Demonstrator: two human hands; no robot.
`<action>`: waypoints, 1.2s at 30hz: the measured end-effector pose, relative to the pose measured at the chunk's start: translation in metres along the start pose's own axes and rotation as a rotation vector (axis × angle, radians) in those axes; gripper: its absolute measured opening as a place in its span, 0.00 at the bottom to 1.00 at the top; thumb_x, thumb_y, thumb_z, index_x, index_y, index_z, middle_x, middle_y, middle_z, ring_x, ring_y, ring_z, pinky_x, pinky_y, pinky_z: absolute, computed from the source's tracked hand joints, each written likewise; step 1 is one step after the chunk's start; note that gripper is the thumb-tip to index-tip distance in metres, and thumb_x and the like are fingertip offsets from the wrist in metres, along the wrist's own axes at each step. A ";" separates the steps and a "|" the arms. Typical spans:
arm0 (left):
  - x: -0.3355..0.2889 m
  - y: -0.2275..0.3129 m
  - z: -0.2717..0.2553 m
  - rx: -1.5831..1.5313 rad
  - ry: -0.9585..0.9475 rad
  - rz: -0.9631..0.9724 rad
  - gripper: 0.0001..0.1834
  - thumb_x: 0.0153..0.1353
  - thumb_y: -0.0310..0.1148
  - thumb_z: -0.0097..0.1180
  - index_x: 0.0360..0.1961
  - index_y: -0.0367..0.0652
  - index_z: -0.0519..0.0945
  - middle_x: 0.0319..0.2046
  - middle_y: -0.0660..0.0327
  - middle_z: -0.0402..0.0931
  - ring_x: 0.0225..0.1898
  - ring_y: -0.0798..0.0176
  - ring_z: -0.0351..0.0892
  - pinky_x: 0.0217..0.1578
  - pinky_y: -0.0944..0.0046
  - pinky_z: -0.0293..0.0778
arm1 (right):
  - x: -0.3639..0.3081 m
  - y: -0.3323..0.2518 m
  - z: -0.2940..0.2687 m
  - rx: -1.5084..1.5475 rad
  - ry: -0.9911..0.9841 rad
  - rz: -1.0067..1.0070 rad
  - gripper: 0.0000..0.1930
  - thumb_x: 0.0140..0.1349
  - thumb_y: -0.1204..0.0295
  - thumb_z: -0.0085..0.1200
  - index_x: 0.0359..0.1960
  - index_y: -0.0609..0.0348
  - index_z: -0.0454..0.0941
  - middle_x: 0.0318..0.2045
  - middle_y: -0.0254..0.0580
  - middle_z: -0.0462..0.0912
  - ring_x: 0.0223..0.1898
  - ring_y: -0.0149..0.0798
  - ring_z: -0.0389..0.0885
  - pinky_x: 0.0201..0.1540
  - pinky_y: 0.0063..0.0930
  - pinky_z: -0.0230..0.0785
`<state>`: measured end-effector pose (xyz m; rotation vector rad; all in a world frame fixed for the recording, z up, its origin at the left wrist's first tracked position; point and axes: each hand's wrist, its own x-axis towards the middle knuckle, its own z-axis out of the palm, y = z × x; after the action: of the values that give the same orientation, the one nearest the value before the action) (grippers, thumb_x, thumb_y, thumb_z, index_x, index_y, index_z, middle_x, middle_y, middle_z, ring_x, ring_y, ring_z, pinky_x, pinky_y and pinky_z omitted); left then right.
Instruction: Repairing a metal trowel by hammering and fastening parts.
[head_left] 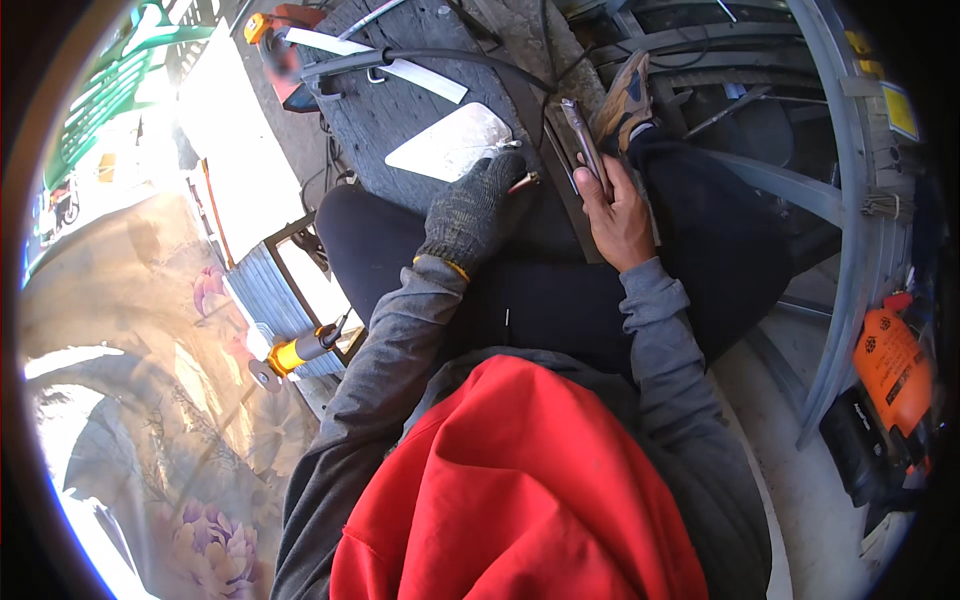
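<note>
Yellow-handled angle grinder (300,350) on floor nr left leg; orange power tool (893,372) far right by curved grey frame (848,200); white strip (385,62) and black cable (450,58) up top.

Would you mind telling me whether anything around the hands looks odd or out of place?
One mismatch: the left hand wears a dark knit glove, while the right hand is bare as it grips a metal strip. An angle grinder also lies loose on the ground at the left.

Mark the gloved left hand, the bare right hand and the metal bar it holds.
gloved left hand (472,212), head view, back of the glove.
bare right hand (618,215), head view, back of the hand.
metal bar (583,135), head view, mid-length of the bar.
</note>
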<state>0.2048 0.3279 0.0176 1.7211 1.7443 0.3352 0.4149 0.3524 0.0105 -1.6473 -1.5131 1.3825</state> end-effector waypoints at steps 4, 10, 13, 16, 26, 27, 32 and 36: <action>0.020 -0.016 0.010 -0.006 0.207 -0.032 0.23 0.69 0.47 0.56 0.61 0.48 0.77 0.49 0.47 0.81 0.49 0.39 0.83 0.48 0.45 0.78 | 0.000 0.017 0.001 -0.006 -0.040 0.004 0.21 0.75 0.52 0.53 0.50 0.59 0.76 0.29 0.44 0.79 0.29 0.42 0.78 0.36 0.38 0.71; 0.014 -0.023 0.013 -0.028 0.293 0.061 0.21 0.65 0.44 0.62 0.56 0.50 0.81 0.47 0.46 0.80 0.52 0.38 0.79 0.50 0.45 0.76 | -0.005 0.007 -0.002 0.014 -0.029 -0.033 0.20 0.75 0.53 0.53 0.52 0.60 0.76 0.30 0.46 0.80 0.30 0.44 0.81 0.36 0.41 0.72; 0.011 -0.013 0.009 0.074 0.241 0.106 0.20 0.63 0.44 0.64 0.54 0.51 0.83 0.44 0.47 0.80 0.49 0.39 0.78 0.48 0.44 0.75 | -0.011 -0.004 -0.002 0.027 0.008 -0.106 0.19 0.75 0.55 0.52 0.50 0.60 0.75 0.32 0.50 0.82 0.33 0.50 0.83 0.37 0.43 0.73; 0.011 -0.010 0.009 0.129 0.247 0.076 0.19 0.63 0.45 0.64 0.52 0.53 0.84 0.42 0.48 0.80 0.46 0.40 0.78 0.47 0.44 0.74 | -0.019 -0.002 -0.006 -0.102 0.033 -0.140 0.19 0.76 0.56 0.51 0.49 0.61 0.75 0.35 0.54 0.84 0.35 0.56 0.84 0.38 0.45 0.74; 0.015 -0.014 0.016 0.191 0.297 0.052 0.16 0.65 0.49 0.61 0.48 0.54 0.85 0.42 0.52 0.82 0.44 0.42 0.80 0.46 0.44 0.74 | -0.046 -0.008 -0.008 -0.237 0.073 -0.191 0.18 0.78 0.59 0.46 0.51 0.65 0.74 0.36 0.63 0.83 0.36 0.65 0.83 0.37 0.51 0.74; 0.015 -0.014 0.017 0.189 0.295 0.055 0.16 0.65 0.49 0.61 0.48 0.54 0.85 0.42 0.52 0.82 0.44 0.42 0.80 0.46 0.44 0.74 | -0.048 -0.011 -0.007 -0.238 0.075 -0.189 0.18 0.78 0.59 0.46 0.51 0.65 0.74 0.36 0.63 0.83 0.36 0.65 0.83 0.37 0.51 0.74; 0.014 -0.012 0.023 0.152 0.308 -0.020 0.16 0.61 0.49 0.64 0.43 0.52 0.85 0.40 0.52 0.81 0.43 0.42 0.80 0.45 0.44 0.74 | -0.052 -0.017 0.002 -0.249 0.017 -0.060 0.19 0.78 0.59 0.46 0.53 0.66 0.74 0.37 0.63 0.83 0.37 0.65 0.83 0.38 0.51 0.74; 0.009 -0.007 0.028 0.166 0.344 -0.080 0.16 0.59 0.48 0.65 0.42 0.51 0.84 0.40 0.52 0.81 0.43 0.42 0.80 0.44 0.43 0.74 | -0.057 -0.025 0.010 -0.175 0.094 -0.133 0.19 0.78 0.60 0.47 0.54 0.67 0.74 0.36 0.62 0.83 0.37 0.65 0.83 0.38 0.50 0.75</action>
<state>0.2168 0.3283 -0.0100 1.7830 2.1330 0.4862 0.4037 0.3030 0.0477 -1.6552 -1.6953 1.1154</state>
